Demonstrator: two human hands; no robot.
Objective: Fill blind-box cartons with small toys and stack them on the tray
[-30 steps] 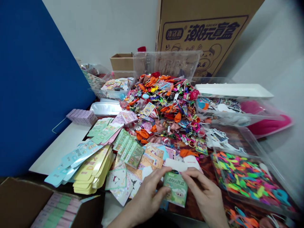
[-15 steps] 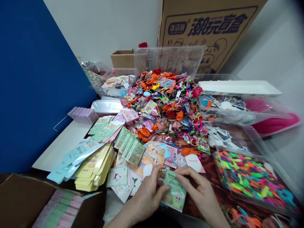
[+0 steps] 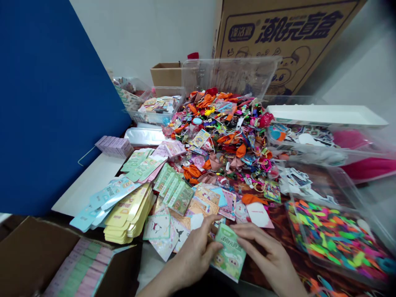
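Note:
A small green printed packet (image 3: 229, 252) stands tilted between my hands, with a cartoon face on its front. My left hand (image 3: 196, 255) pinches its left edge, and the fingers of my right hand (image 3: 262, 251) press on its upper right side. Just beyond my left hand lie loose printed cards (image 3: 157, 227). A white card with a red edge (image 3: 259, 214) lies near my right fingertips. Farther back rises a heap of balloons and small colourful trinkets (image 3: 222, 132). Green packets (image 3: 175, 192) and yellow ones (image 3: 128, 214) lie in overlapping rows.
A clear bin of bright plastic pieces (image 3: 335, 239) stands to the right. A cardboard box of pink and green cards (image 3: 80, 264) sits at lower left. A blue board (image 3: 52, 103) rises on the left, and a large printed carton (image 3: 287, 37) stands behind.
The white flap above the green packet no longer shows, and the packet's top looks turned down. My hands stay on the packet. The whole scene has shifted slightly right and up in view.

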